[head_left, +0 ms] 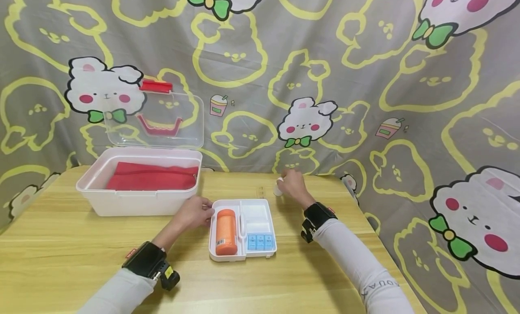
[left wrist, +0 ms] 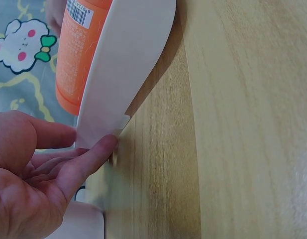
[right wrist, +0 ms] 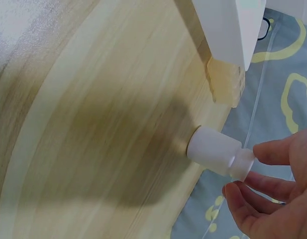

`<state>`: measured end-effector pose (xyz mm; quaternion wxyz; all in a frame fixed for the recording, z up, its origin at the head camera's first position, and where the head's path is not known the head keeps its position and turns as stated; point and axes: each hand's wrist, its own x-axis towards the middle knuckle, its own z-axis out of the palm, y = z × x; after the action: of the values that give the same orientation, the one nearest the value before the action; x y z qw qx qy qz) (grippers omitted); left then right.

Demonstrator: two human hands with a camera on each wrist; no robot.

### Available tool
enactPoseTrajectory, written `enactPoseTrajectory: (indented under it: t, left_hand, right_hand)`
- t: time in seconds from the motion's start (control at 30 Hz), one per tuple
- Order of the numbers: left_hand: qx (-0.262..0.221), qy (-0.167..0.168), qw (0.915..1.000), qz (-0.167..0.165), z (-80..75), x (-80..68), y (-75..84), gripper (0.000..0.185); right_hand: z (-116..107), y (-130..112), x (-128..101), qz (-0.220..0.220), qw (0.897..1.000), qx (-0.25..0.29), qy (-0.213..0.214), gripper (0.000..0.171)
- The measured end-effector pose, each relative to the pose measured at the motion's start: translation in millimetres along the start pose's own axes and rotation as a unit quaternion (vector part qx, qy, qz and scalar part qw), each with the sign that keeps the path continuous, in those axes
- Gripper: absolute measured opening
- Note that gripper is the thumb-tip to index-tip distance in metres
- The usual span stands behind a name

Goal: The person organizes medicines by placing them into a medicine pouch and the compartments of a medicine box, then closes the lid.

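Observation:
In the head view a white divided tray (head_left: pixel 260 213) lies on the table, holding an orange bottle (head_left: pixel 225 230) and a blue pill organizer (head_left: pixel 260 242). My left hand (head_left: pixel 197 212) is at the tray's left side; close up, its thumb and a finger pinch the corner of the tray wall (left wrist: pixel 126 55). Farther back on the right, my right hand (head_left: pixel 293 185) holds a small white bottle (right wrist: pixel 213 149) by its narrow top between thumb and fingers. The bottle's base is at the tabletop in the right wrist view. Most of this bottle is hidden by the hand in the head view.
A white box (head_left: pixel 138 206) with its clear lid (head_left: pixel 191 119) raised stands at the back left, a red pouch (head_left: pixel 150 176) inside. A small yellowish translucent piece (right wrist: pixel 224 82) sits between tray and white bottle. A patterned curtain (head_left: pixel 243 47) hangs behind the table (head_left: pixel 317 269).

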<state>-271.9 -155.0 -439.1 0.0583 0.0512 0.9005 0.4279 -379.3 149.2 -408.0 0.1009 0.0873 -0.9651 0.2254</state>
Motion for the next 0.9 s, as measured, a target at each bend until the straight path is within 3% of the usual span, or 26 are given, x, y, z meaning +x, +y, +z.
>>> enactPoseTrajectory:
  t: [0.9]
  left_hand:
    - [-0.009,-0.008,0.9999,-0.004,-2.6,3.6,-1.4,0.03]
  right_hand:
    - [6.6,-4.1,-0.2,-0.001,1.0,-0.009,-0.006,0.018]
